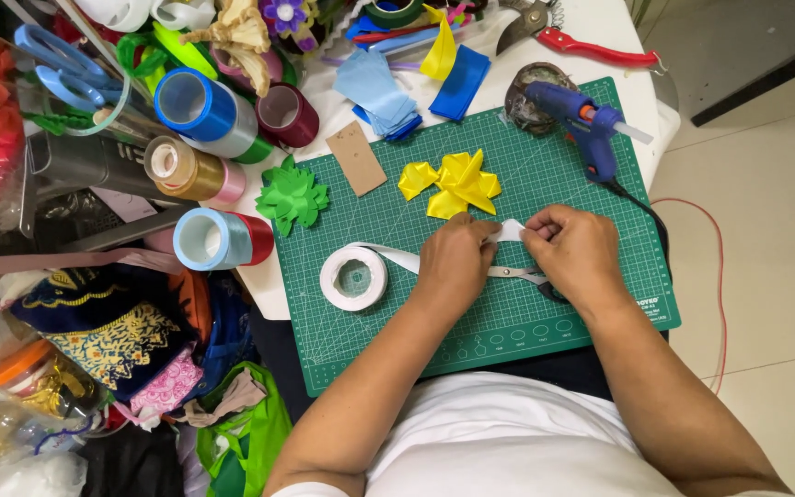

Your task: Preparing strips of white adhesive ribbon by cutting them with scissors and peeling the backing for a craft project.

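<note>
Over a green cutting mat, my left hand and my right hand pinch the free end of a white ribbon between them. The ribbon runs left under my left hand to its white roll lying flat on the mat. Scissors lie on the mat under my hands, partly hidden by my right hand. A folded yellow ribbon flower rests just beyond my hands.
A blue glue gun with a black cord lies at the mat's far right. A green ribbon flower, a brown card, blue ribbon pieces, several ribbon rolls and red pruners crowd the white table. Bags and cloth lie at the left.
</note>
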